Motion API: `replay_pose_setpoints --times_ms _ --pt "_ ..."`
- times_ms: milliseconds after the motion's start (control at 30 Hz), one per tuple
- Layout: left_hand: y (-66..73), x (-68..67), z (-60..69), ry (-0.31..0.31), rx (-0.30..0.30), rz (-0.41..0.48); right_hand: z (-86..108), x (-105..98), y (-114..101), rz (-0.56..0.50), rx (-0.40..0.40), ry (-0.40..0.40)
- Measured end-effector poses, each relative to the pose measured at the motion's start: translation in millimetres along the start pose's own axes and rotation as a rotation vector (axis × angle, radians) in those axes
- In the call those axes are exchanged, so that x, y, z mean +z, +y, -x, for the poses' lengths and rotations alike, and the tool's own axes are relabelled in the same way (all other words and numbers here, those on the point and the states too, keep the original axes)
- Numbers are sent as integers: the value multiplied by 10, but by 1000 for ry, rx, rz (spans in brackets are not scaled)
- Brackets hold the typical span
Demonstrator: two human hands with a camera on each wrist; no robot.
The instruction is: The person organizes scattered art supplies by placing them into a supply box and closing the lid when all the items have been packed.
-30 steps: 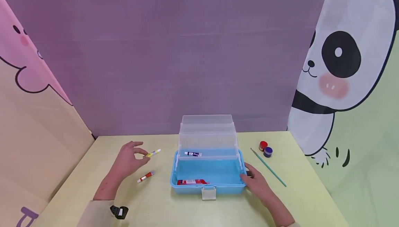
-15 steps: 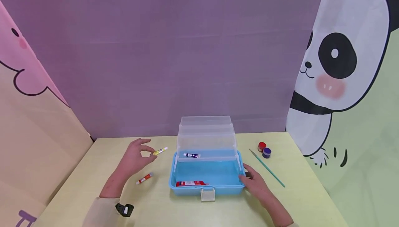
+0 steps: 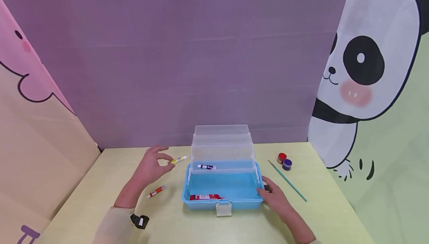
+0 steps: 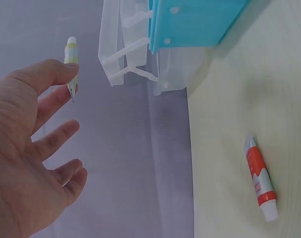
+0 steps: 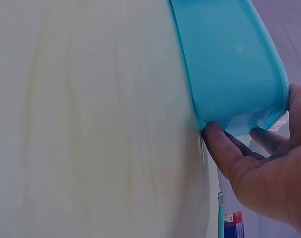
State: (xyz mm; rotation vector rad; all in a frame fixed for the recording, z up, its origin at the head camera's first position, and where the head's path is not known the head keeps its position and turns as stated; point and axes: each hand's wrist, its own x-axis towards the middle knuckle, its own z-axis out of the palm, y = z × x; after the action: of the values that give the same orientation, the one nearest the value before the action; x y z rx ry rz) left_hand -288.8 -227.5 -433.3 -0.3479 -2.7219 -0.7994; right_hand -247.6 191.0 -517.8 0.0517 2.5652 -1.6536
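Observation:
Between thumb and forefinger, my left hand pinches a yellow paint tube in the air left of the blue box. In the left wrist view the yellow tube stands up from the fingertips of my left hand, its other fingers loosely bent. My right hand grips the box's right end; the right wrist view has my right hand with its fingers against the blue wall. Inside the box lie a red tube at the front and a dark purple tube at the back.
A red-and-white tube lies on the table left of the box. Right of it are a teal brush, a red pot and a purple pot. The clear lid stands raised behind.
My left hand has moved right, bringing the yellow tube closer to the box. My right hand has stayed at the box's right end.

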Motion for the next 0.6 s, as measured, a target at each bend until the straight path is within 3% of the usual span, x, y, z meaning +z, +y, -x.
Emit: replay_pose_setpoints --times_ms 600 --pt "139 186 -107 20 17 8 12 21 5 7 21 -4"
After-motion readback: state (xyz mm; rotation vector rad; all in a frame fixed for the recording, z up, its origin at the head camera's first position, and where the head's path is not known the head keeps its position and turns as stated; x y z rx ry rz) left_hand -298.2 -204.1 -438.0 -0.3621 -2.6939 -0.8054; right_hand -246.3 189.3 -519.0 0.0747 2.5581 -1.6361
